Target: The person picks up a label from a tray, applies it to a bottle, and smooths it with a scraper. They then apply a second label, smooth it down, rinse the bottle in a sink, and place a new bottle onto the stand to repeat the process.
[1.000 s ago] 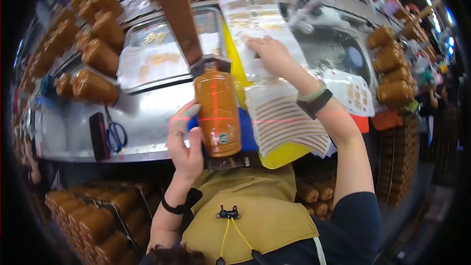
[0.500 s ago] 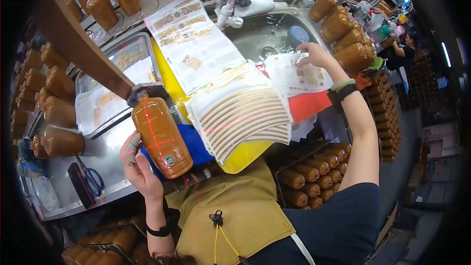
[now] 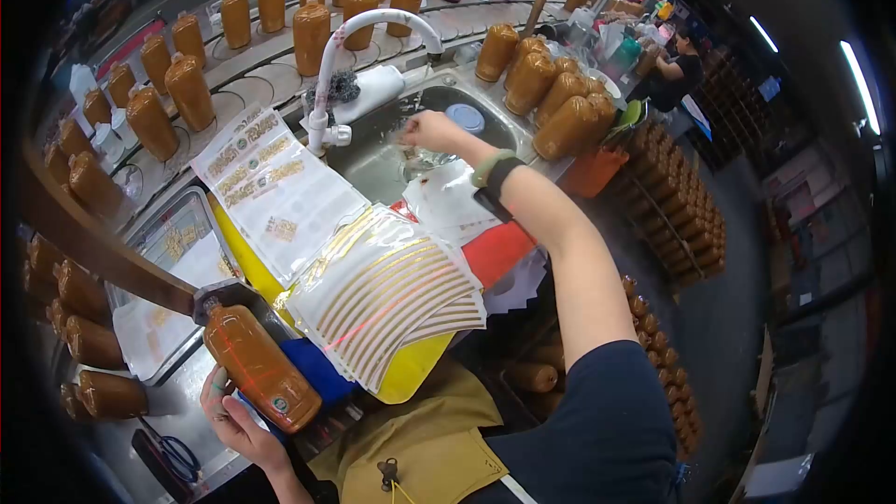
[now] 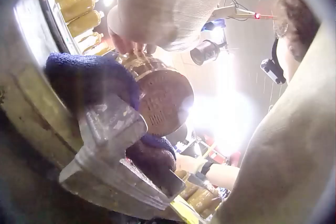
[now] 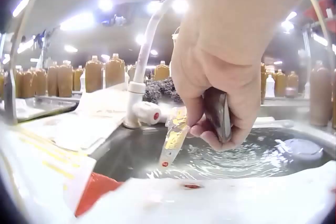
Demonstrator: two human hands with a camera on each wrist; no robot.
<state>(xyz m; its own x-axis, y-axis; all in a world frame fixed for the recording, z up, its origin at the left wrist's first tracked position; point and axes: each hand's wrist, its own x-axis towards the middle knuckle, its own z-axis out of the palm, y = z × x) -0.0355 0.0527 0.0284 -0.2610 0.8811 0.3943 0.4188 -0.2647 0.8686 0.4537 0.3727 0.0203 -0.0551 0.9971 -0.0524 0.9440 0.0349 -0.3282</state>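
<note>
My left hand (image 3: pixel 238 420) rests with relaxed fingers along the side of a glossy brown bottle (image 3: pixel 261 369). The bottle lies on its side, its neck at a bracket on a wooden arm (image 3: pixel 112 243) and its body over a blue cloth (image 3: pixel 303 359). From the left wrist, the bottle's round base (image 4: pixel 165 103) shows beside the blue towel padding (image 4: pixel 86 77). Over the sink water, my right hand (image 3: pixel 434 131) pinches a wet, gold-printed decal strip (image 5: pixel 174 139). A dark, flat, thin-edged tool (image 5: pixel 216 111) is tucked in that same hand.
Fanned decal sheets (image 3: pixel 392 289) lie on a yellow board (image 3: pixel 420 369). Behind them are a white faucet (image 3: pixel 322 93) and the steel sink (image 3: pixel 373 168), a blue lid (image 3: pixel 464 118) in its water. Brown bottles (image 3: pixel 569 117) crowd the right rim; scissors (image 3: pixel 177 457) lie at left.
My right hand has gone from the decal sheets, past the papers at the sink's near edge, to over the water. The left hand stays beside the bottle while the head view swings right.
</note>
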